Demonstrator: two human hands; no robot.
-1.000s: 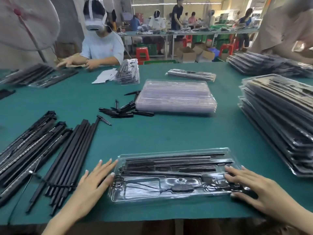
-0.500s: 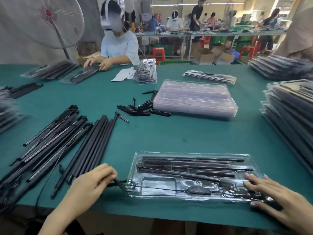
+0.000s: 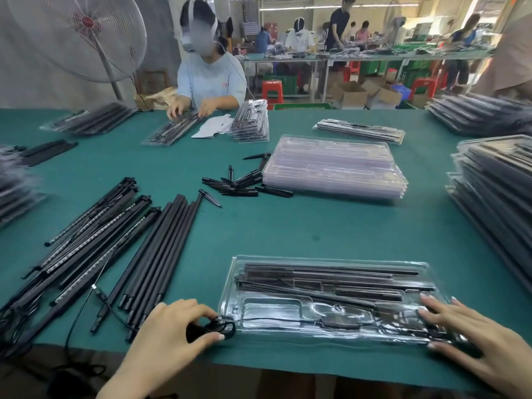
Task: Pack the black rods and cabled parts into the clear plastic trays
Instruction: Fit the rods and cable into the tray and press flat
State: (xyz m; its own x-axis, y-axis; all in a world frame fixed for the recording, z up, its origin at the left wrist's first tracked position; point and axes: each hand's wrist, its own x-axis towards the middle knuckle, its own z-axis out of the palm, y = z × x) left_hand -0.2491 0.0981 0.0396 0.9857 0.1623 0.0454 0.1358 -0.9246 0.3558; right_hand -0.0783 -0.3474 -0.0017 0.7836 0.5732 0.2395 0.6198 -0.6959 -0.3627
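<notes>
Tray lengthwise left-to-right, rods alike; left hand seemingly pinching cable, right hand flat, spread.

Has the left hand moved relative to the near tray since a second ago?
Yes. The left hand has curled from flat at the tray end to pinching the cable loop.

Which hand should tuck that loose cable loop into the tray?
Left. The left hand already pinches the cable loop at the tray corner; the right hand lies flat on the far end.
</notes>
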